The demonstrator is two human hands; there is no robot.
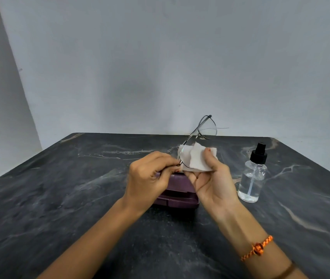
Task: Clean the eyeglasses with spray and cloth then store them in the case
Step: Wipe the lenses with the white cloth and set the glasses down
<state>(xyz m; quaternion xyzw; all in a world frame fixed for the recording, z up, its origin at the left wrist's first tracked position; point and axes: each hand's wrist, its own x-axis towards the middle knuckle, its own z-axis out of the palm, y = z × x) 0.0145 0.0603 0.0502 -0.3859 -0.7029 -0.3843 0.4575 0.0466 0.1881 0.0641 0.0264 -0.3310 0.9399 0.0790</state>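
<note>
Thin dark-framed eyeglasses [207,127] are held up above the table, tilted, one lens high at the back. My left hand [150,178] pinches the frame at its near hinge corner. My right hand [214,182] presses a pale cloth [197,158] around the nearer lens, thumb on top of the cloth. A dark purple glasses case [177,195] lies shut on the table below both hands, partly hidden by them. A clear spray bottle [252,176] with a black nozzle stands upright to the right of my right hand.
The dark marbled table [59,198] runs back to a grey wall, its far edge just behind the glasses. An orange bracelet [257,247] circles my right wrist.
</note>
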